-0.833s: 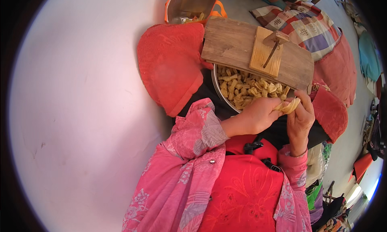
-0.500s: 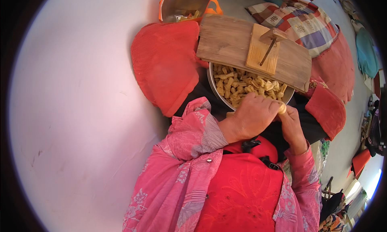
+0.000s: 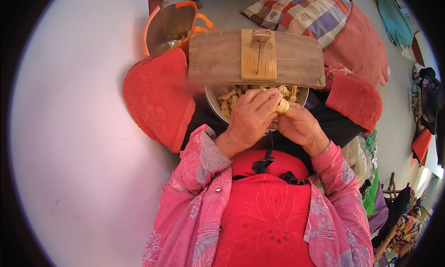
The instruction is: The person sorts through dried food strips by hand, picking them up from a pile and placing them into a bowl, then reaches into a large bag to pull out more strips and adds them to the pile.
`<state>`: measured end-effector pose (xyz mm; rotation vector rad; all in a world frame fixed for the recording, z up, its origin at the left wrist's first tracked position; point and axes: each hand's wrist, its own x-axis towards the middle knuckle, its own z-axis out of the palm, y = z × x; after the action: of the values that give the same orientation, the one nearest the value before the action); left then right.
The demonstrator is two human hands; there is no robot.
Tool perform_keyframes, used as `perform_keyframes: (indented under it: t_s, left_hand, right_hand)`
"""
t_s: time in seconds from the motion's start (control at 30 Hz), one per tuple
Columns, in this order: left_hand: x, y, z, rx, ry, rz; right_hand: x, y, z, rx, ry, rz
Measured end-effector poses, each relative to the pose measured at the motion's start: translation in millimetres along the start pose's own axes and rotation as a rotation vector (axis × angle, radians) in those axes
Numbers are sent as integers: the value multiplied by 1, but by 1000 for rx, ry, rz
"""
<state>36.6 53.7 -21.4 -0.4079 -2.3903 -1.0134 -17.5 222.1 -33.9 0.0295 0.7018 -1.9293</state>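
My left hand is closed over the near side of a metal basin. Beside it, my right hand has its thumb and fingers closed around the same small thing, a pale yellow piece with ring-like ridges. I cannot make out its exact kind. Both hands touch, and the fingers partly hide it. Similar pale yellow pieces fill the basin. A wooden board lies across its far side, bearing a lighter wooden block with a thin metal rod.
Red padded cloths cover my left knee and right knee. Beyond the board stands an orange-rimmed container with scraps in it. A checked cloth lies at the far right. Another person shows at the lower right.
The view has shifted, so the board and basin appear further left and more level. My hands have come closer together around the piece, over the basin's near part.
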Motion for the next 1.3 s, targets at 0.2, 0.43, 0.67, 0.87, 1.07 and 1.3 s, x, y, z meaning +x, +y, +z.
perform_keyframes:
  t_s: [0.2, 0.43, 0.67, 0.87, 1.07, 1.3]
  left_hand:
    - [15, 17, -10, -277, -69, -256]
    - [25, 10, 3, -348, -129, -477]
    - [27, 25, -3, -1201, -12, -968]
    - [-6, 31, -9, -1379, -41, -933]
    - [11, 7, -28, -46, -50, -239]
    - [19, -4, -30, -173, -83, -290]
  right_hand:
    - [3, -4, 11, -680, 217, -386]
    - [-6, -15, 32, -1422, 397, -813]
    - [5, -22, 53, -1028, 430, -952]
    - [15, -33, 24, -642, 335, -825]
    - [7, -62, 25, -874, 386, -778]
    - [-7, -72, 45, -1275, 300, -33]
